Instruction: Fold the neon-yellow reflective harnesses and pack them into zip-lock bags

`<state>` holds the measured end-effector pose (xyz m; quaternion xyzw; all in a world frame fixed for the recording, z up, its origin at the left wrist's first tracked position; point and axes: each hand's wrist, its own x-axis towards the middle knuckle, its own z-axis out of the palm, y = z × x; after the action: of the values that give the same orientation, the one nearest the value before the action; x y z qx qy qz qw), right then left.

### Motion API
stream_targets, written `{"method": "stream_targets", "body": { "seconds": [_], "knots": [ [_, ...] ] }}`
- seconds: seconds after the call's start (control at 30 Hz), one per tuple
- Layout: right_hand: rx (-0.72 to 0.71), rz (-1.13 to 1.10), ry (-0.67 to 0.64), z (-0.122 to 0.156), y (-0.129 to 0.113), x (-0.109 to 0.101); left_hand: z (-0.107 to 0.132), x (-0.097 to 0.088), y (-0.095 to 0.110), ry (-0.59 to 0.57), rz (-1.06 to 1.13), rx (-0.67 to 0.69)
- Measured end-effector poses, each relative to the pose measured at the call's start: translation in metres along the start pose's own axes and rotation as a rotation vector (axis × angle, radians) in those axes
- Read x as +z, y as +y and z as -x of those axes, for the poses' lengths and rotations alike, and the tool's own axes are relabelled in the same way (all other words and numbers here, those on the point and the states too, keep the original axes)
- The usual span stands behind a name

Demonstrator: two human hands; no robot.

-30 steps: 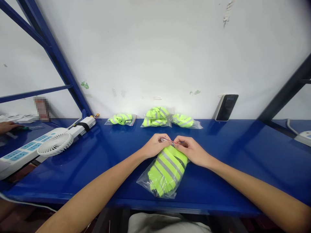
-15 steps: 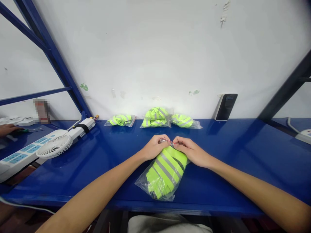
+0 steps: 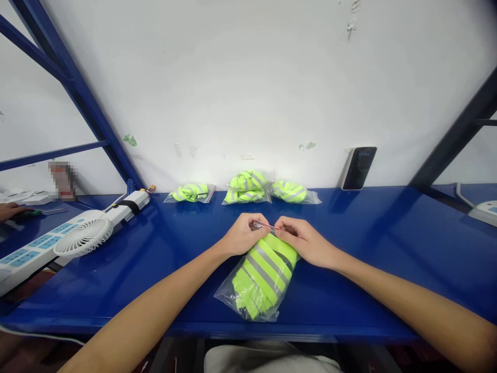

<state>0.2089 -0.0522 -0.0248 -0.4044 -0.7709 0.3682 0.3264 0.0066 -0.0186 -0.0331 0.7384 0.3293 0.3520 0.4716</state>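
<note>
A clear zip-lock bag (image 3: 259,280) lies on the blue table in front of me, with a folded neon-yellow reflective strap or vest with grey stripes inside. Its red-lined zip edge points away from me. My left hand (image 3: 246,234) pinches that edge between thumb and fingers on the left side. Just to the right, my right hand (image 3: 303,239) pinches the same edge, its thumb close to the left one. Both hands are closed on the bag, and the fingertips are partly hidden behind it.
Along the wall lie more bagged neon bundles: one on the left (image 3: 190,192), a stacked pair (image 3: 247,187) and one on the right (image 3: 290,191). A black-and-white device (image 3: 359,169) leans on the wall. At left are a power strip (image 3: 37,246), a fan (image 3: 83,237) and another person's hand (image 3: 13,211).
The camera view has shifted slightly. Both hands keep their pinch on the bag's zip edge, with hardly any movement along it.
</note>
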Motion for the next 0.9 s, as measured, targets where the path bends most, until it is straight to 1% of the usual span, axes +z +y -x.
{"method": "stream_targets", "body": {
  "seconds": [0.1,0.17,0.3,0.37,0.47,0.57,0.63,0.73,0.83,0.9],
  "knots": [
    [-0.013,-0.005,0.005,0.000,0.000,0.001,0.001,0.000,0.004,0.003,-0.037,0.009],
    [-0.025,0.026,0.010,0.000,0.000,0.002,0.000,-0.001,0.007,-0.010,-0.063,-0.011],
    [-0.061,0.101,0.027,-0.004,0.001,0.003,-0.004,-0.005,0.012,-0.131,-0.073,-0.041],
    [-0.053,0.100,0.034,-0.007,0.003,0.002,-0.006,-0.006,0.014,-0.148,-0.099,-0.023],
    [-0.024,0.059,0.013,-0.010,0.004,-0.003,-0.009,-0.009,0.015,-0.102,-0.140,-0.012],
    [0.015,0.003,-0.017,-0.011,0.003,-0.010,-0.012,-0.015,0.016,-0.064,-0.119,-0.023],
    [0.058,-0.048,-0.017,-0.011,0.003,-0.014,-0.013,-0.023,0.016,-0.044,-0.106,-0.038],
    [0.124,-0.136,0.015,-0.011,0.004,-0.018,-0.014,-0.037,0.015,-0.006,-0.127,-0.050],
    [0.134,-0.213,0.046,-0.012,0.007,-0.021,-0.012,-0.050,0.015,0.036,-0.161,-0.048],
    [0.129,-0.250,0.035,-0.012,0.009,-0.025,-0.010,-0.054,0.015,0.040,-0.165,-0.053]
  ]
}}
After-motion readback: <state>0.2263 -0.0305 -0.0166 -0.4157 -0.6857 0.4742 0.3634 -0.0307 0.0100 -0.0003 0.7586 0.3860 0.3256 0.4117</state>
